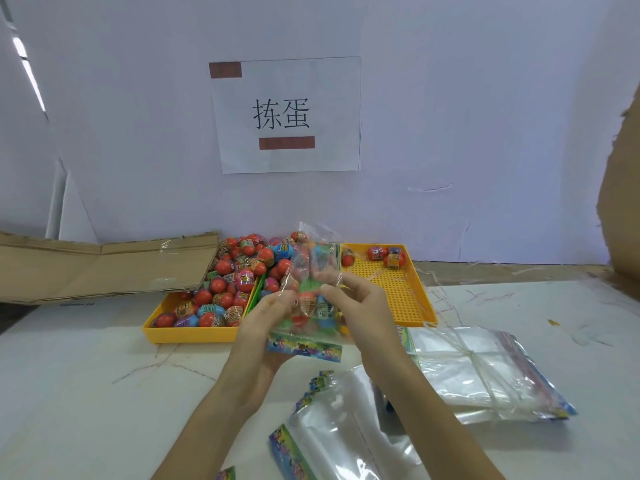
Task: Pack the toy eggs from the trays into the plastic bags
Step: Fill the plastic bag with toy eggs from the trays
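Nearest: loose clear plastic bags on white table. Left hand and right hand pinch a clear egg-filled bag. Beyond: yellow tray heaped with toy eggs; sparse yellow tray.

Both bare forearms reach forward and up from the lower edge, converging at chest height, where the left hand cups upward with fingers curled and the right hand pinches with thumb and curled fingers, knuckles facing outward.
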Motion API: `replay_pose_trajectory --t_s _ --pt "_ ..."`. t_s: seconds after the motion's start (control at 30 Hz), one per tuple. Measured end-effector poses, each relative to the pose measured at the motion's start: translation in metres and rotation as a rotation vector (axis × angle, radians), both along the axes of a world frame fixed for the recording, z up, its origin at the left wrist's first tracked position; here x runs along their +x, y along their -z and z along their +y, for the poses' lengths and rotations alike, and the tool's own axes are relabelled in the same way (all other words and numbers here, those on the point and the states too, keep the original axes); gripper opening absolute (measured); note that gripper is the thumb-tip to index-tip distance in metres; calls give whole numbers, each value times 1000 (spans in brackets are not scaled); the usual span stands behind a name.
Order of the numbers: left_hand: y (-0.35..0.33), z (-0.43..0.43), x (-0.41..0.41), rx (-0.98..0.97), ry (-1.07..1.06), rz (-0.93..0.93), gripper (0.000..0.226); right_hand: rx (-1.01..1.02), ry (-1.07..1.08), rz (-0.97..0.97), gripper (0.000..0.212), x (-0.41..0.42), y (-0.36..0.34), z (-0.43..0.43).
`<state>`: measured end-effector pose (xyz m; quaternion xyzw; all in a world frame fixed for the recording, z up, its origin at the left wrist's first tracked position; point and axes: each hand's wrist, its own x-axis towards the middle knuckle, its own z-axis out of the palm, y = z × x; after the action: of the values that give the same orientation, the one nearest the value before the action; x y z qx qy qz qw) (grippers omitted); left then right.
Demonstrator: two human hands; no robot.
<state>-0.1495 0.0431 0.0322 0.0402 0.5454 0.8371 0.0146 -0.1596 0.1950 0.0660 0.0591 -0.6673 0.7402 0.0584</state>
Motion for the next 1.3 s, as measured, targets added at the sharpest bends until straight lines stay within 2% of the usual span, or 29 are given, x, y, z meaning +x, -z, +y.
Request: replay_pose_trajectory --t_s 0.1,0.17,0.33,0.5,0.6,0.83,1.2,1.3 --pt "0 1 0 -149 -50 17 36 58 -16 45 14 0 2 1" --pt "1 2 0 -149 -89 37 32 63 -12 60 11 0 3 1" --pt "3 0 -4 -164 -182 91 11 142 18 37 19 -2 6 -1" --pt "5 3 -1 -256 -95 161 24 179 22 67 12 -1 7 -1" --pt "6 4 -1 -308 -145 197 5 185 7 47 16 -1 7 -1" --pt "6 0 -4 -332 -262 167 21 95 -82 17 13 3 7 -5" --pt "1 2 1 -270 -264 106 3 37 40 48 9 3 4 -1" --pt "-3 4 4 -224 -238 91 23 42 37 37 7 4 4 -3"
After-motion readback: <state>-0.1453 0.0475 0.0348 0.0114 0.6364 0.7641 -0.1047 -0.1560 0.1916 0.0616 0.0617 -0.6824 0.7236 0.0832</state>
